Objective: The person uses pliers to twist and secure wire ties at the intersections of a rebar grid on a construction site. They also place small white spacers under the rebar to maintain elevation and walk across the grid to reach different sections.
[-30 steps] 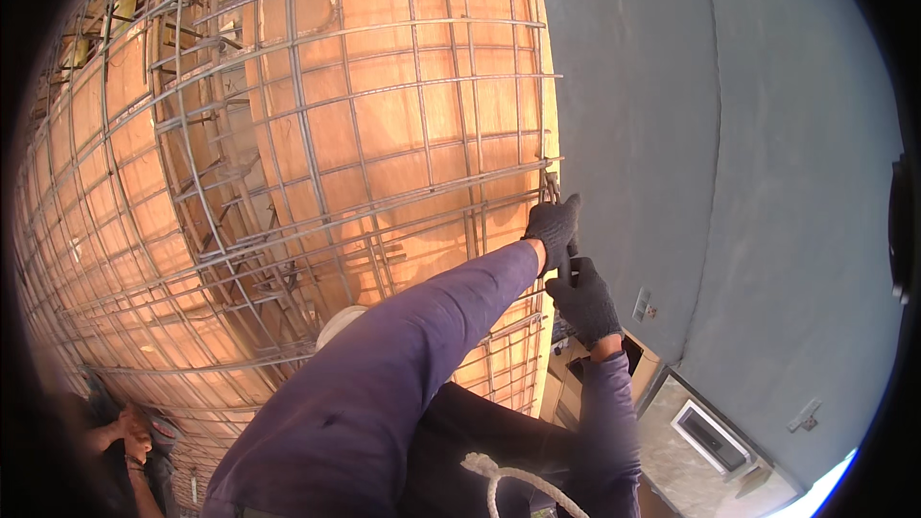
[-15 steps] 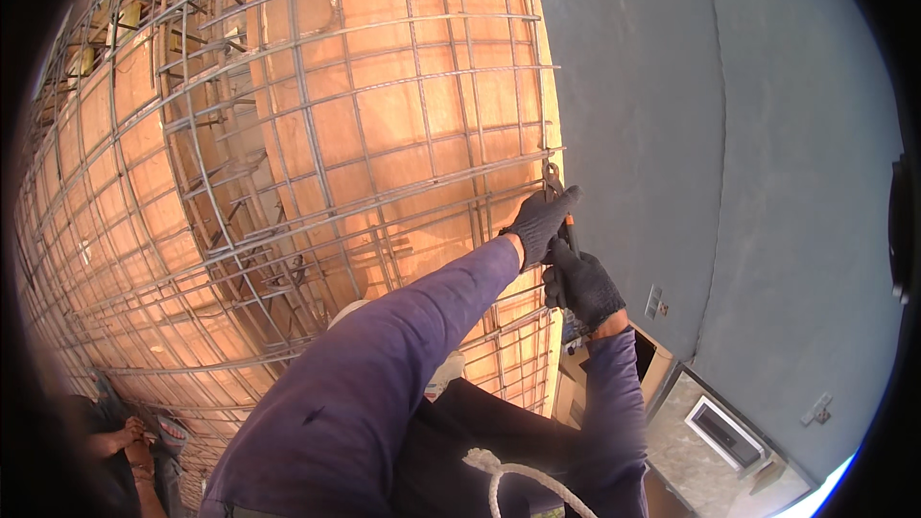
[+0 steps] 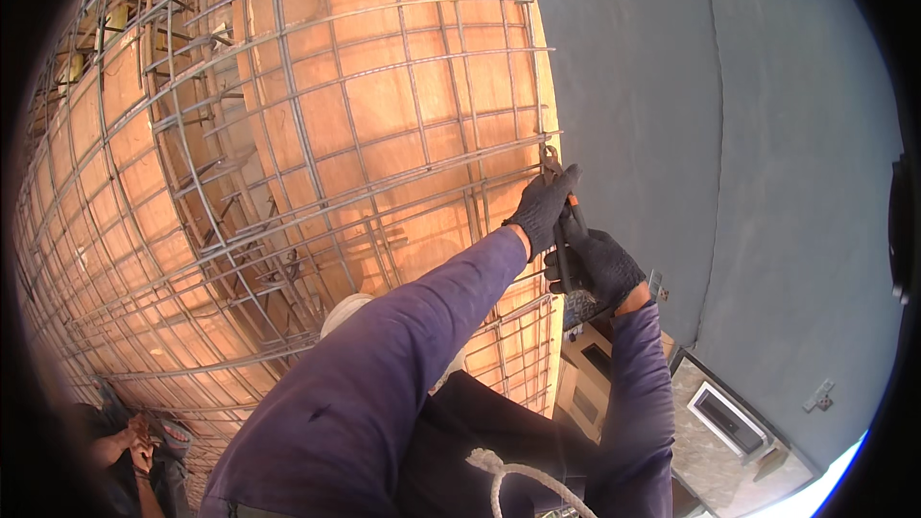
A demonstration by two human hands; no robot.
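Gripped by the gloved right hand (image 3: 602, 264), pliers (image 3: 574, 202) point up toward steel bars (image 3: 432, 170) at the boards' (image 3: 384, 94) edge. The left hand (image 3: 543, 206) covers part of the pliers, fingers hidden, hold unclear. Another person's hands (image 3: 140, 435), lower left, are hard to make out.

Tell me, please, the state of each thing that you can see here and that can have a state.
Steel bar mesh: bars crossed in a grid
Plywood: sunlit, behind the mesh
Pincers: handles spread, head at the mesh's edge
Left gloved hand: at the pincers' neck, grip partly hidden
Right gloved hand: on the handles, fingers curled
White rope: bent, end frayed
White-framed window: cannot tell whether open
Co-worker's hands: close together
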